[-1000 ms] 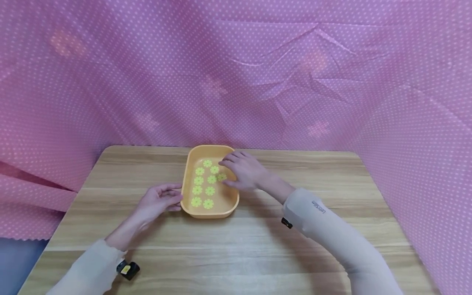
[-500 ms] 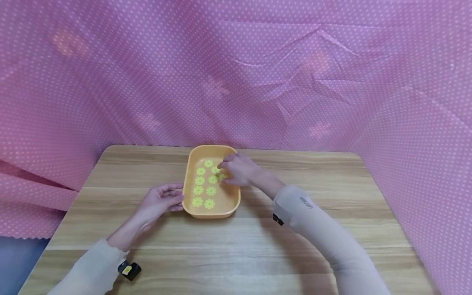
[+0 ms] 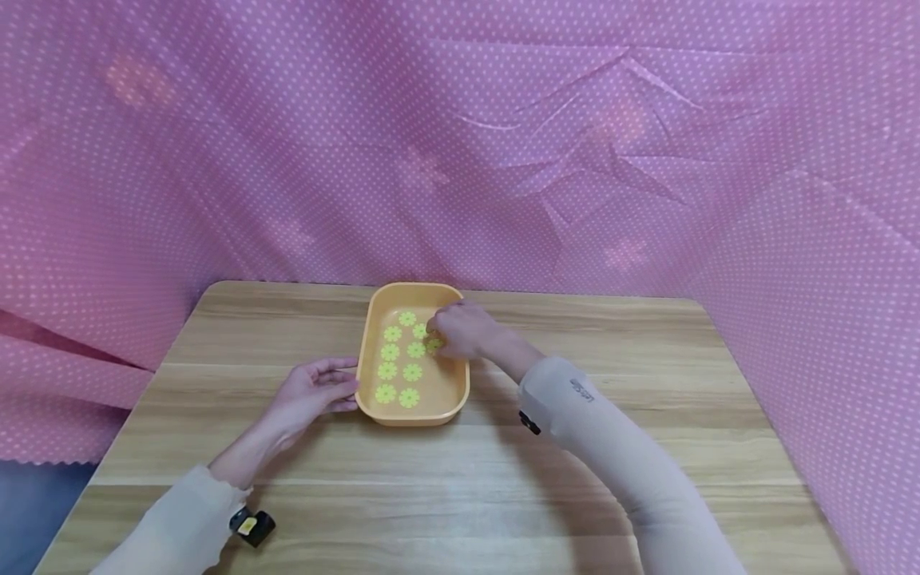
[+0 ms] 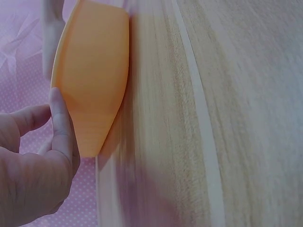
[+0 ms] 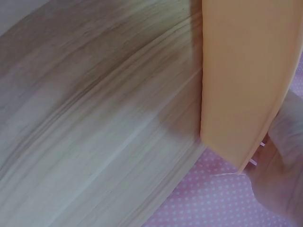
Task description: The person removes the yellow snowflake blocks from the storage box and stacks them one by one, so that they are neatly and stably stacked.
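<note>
A shallow orange-yellow tray (image 3: 413, 418) lies on the table, with several yellow flower-shaped pieces (image 3: 409, 398) in rows on its floor. My left hand (image 3: 309, 397) rests against the tray's left side with its fingers fairly straight; in the left wrist view a fingertip touches the rim. Over the tray's right rim reaches my right hand (image 3: 465, 329), its fingers bent down beside a flower-shaped piece (image 3: 434, 346) in the right-hand part. The fingertips are partly hidden, so whether they pinch anything does not show. In the right wrist view the tray wall (image 5: 246, 80) covers most of that hand.
The tray stands near the far edge of a wood-grain table (image 3: 431, 495). A pink dotted curtain (image 3: 460, 160) hangs behind and along both sides. Small black devices (image 3: 251, 527) are strapped at both wrists.
My right hand has shifted slightly left and its fingers have bent further down into the tray. The left hand has stayed by the rim. The flower-shaped pieces keep their layout.
</note>
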Demonstrator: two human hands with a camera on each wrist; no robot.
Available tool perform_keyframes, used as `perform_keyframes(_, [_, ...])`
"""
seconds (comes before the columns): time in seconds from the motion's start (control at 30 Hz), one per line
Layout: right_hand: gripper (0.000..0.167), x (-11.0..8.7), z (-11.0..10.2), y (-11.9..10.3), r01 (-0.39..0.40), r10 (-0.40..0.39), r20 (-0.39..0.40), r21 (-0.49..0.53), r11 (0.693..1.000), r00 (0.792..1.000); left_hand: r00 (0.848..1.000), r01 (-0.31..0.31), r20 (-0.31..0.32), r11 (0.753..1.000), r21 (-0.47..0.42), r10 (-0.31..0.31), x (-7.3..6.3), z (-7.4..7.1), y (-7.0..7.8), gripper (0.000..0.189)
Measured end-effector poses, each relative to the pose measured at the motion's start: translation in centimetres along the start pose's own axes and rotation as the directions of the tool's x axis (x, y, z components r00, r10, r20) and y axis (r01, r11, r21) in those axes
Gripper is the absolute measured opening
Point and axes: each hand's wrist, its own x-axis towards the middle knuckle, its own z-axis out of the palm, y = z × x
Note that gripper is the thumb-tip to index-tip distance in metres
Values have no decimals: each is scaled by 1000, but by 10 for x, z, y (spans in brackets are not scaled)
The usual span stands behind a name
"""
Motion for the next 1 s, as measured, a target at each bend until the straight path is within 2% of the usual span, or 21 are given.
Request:
perform_keyframes(0.27, [27,9,5,-5,-25,28,41,-57,998,999,1000,-4,1,1000,-7,4,-1,1,1,56])
perform_keyframes(0.5, [23,11,6,-9,-33,37,58,-56,998,998,1000,-7,-7,1000,-5,7,-1,2,1,54])
perform_keyframes(0.7, [19,8,6,-14,6,-4,70,-22,1000,998,1000,-15,-5,1000,-6,15,-2,2,1,54])
perform_keyframes(1.0, [13,5,7,-13,20,-22,62,28,999,998,1000,-15,-4,1000,-10,15,1,1,-1,54])
